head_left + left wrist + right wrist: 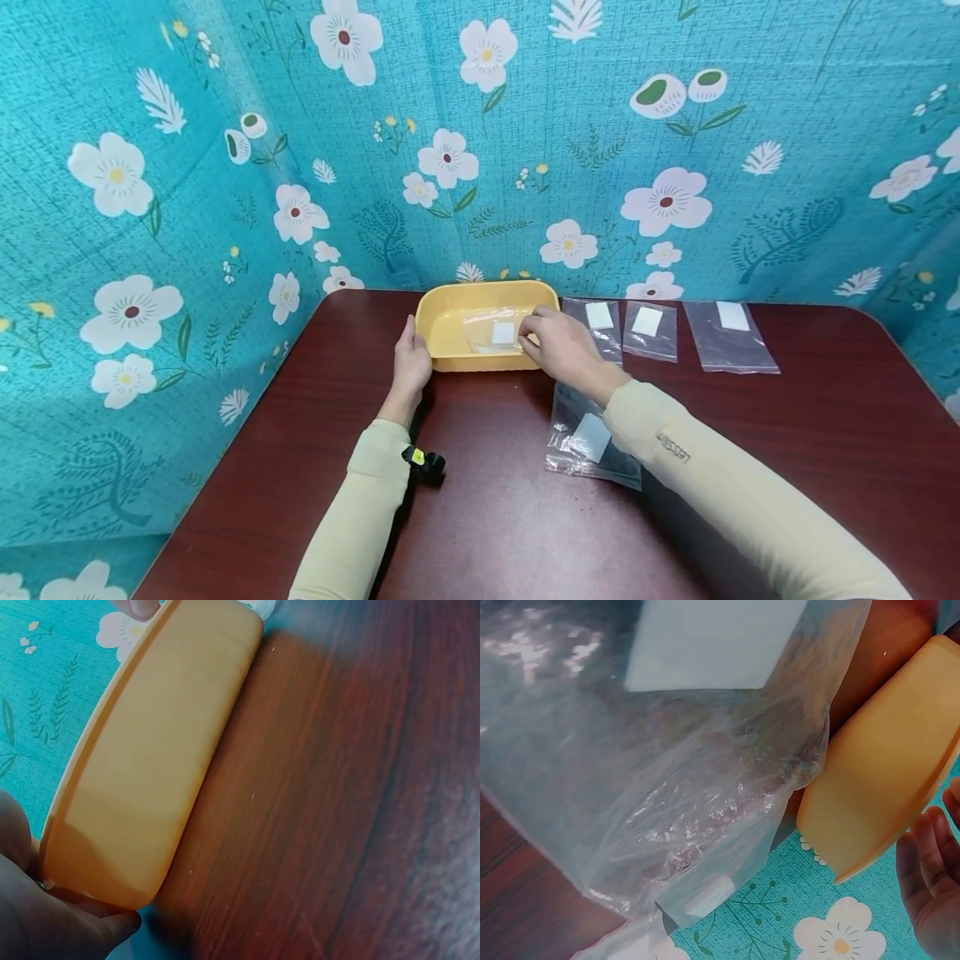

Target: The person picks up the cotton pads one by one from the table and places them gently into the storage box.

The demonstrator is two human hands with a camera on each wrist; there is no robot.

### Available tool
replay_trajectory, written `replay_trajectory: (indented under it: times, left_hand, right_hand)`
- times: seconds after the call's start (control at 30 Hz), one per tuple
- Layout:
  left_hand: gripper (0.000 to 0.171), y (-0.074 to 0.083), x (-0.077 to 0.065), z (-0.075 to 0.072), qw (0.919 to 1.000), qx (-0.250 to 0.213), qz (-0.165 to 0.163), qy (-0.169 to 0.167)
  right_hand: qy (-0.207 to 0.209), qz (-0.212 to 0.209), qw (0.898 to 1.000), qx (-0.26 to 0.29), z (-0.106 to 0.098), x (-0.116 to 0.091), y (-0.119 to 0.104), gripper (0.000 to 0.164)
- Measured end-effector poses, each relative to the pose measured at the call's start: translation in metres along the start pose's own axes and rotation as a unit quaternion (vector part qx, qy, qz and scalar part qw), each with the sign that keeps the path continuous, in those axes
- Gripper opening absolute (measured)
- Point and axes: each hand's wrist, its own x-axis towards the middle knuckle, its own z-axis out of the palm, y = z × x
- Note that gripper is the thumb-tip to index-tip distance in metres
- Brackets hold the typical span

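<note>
A yellow plastic tub (480, 363) stands near the table's back edge. My left hand (412, 360) grips its left end, with the thumb at the rim; in the left wrist view the fingers (112, 928) wrap round the tub's end. Inside lies a clear plastic bag (483, 317) with a white label. My right hand (558, 343) reaches over the tub's right end and pinches that bag's right edge, the fingertips partly hidden. Below the right forearm, a larger clear bag with a white label (592, 437) lies on the table; it fills much of the right wrist view (705, 750).
Along the back edge, right of the tub, lie a clear bag (611, 342), a small bag (660, 346) and a wider bag (738, 354), each with a white label. A blue floral cloth (480, 208) hangs behind the dark red table (480, 500).
</note>
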Motion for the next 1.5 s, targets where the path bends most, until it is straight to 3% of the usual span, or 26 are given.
replay_trajectory:
  times: [0.43,0.87,1.2,1.5]
  left_hand:
    - [0.054,-0.001,-0.001,0.0,1.0,0.003,0.006,0.0]
    - [0.054,-0.001,-0.001,0.001,1.0,0.003,0.006,-0.002]
    - [0.054,-0.002,0.0,0.001,1.0,-0.006,0.006,-0.002]
    - [0.054,-0.003,-0.001,0.001,1.0,-0.008,0.005,-0.002]
  right_hand:
    - [0.014,-0.044,0.999,0.003,-0.017,-0.04,0.004,0.009]
    - [-0.022,-0.065,0.997,-0.034,-0.026,-0.113,0.028,0.021]
    - [-0.053,-0.038,0.997,-0.029,-0.033,-0.151,0.04,0.025]
    - [-0.063,-0.04,0.997,-0.034,-0.029,-0.169,0.047,0.029]
